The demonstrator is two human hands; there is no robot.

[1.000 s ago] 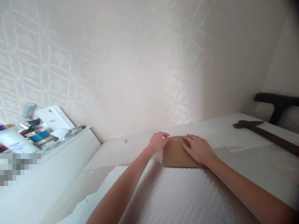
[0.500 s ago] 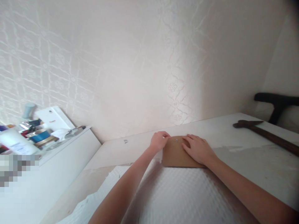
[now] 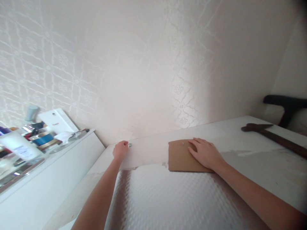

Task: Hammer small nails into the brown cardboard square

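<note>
A brown board (image 3: 179, 157) lies flat on the white table (image 3: 148, 150) near the wall, with a small metal piece (image 3: 182, 144) at its far edge. My right hand (image 3: 205, 153) rests flat on the board's right part, fingers stretched out. My left hand (image 3: 120, 149) is out to the left on the table, fingers curled, touching some tiny metal bits (image 3: 129, 145) by its fingertips. White textured sheeting (image 3: 172, 198) covers the table's near part under both forearms.
A hammer (image 3: 273, 138) with a dark wooden handle lies at the table's far right. Behind it is a black chair back (image 3: 285, 105). A lower white shelf (image 3: 48, 153) to the left holds bottles, a blue tin (image 3: 43, 139) and clutter. The patterned wall stands right behind.
My left hand has left the board's left corner and moved left across the table to the tiny metal bits. My right hand stays on the board.
</note>
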